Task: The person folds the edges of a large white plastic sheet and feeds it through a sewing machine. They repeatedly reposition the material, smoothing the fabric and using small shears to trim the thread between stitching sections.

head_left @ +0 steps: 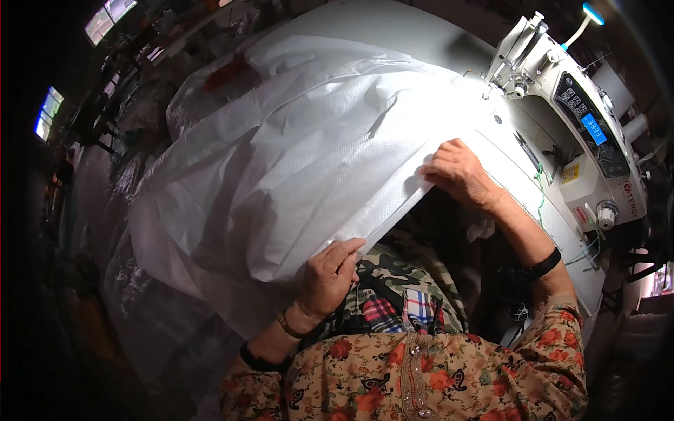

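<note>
A large sheet of white woven fabric [309, 147] is spread over the sewing table and hangs off its left side. My left hand [328, 275] grips the fabric's near edge at the lower middle. My right hand [460, 172] pinches the same folded edge further right, close to the white sewing machine [576, 119]. The edge runs taut between both hands. Below them, my lap shows camouflage and plaid cloth [400, 295].
The sewing machine has a lit blue display [593, 130] and a small lamp [592, 12] at the upper right. Green thread [540, 189] trails across the white table [393, 21]. More pale fabric is piled on the floor at left [140, 281].
</note>
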Available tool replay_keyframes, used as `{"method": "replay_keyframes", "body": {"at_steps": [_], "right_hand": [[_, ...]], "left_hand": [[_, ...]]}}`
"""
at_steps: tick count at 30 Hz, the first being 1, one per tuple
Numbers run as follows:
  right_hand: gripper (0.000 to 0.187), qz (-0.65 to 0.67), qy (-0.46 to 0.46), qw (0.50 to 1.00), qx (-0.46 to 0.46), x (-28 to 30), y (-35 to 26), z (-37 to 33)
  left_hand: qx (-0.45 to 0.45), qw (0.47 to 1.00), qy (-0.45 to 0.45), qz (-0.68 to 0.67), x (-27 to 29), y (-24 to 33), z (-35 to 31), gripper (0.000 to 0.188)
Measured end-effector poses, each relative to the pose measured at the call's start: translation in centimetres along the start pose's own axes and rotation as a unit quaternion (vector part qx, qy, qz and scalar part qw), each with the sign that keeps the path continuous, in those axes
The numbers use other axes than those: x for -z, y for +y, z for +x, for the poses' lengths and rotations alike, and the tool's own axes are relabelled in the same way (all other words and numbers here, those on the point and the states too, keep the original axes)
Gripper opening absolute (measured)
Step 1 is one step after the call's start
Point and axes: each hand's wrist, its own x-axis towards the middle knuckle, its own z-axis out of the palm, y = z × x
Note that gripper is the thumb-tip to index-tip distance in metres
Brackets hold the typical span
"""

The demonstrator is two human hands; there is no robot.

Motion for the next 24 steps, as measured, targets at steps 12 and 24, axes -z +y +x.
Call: {"method": "replay_keyframes", "body": {"at_steps": [12, 24], "right_hand": [[0.019, -0.058, -0.022, 0.998, -0.021, -5.2, -8.4, 2.4], [0.018, -0.065, -0.029, 0.997, 0.030, -5.0, -9.6, 1.2]], "left_hand": [[-0.137, 0.988, 0.032, 0.058, -0.4, -1.2, 0.7, 0.031], [-0.061, 0.996, 0.054, 0.034, -1.0, -0.9, 1.3, 0.027]]}}
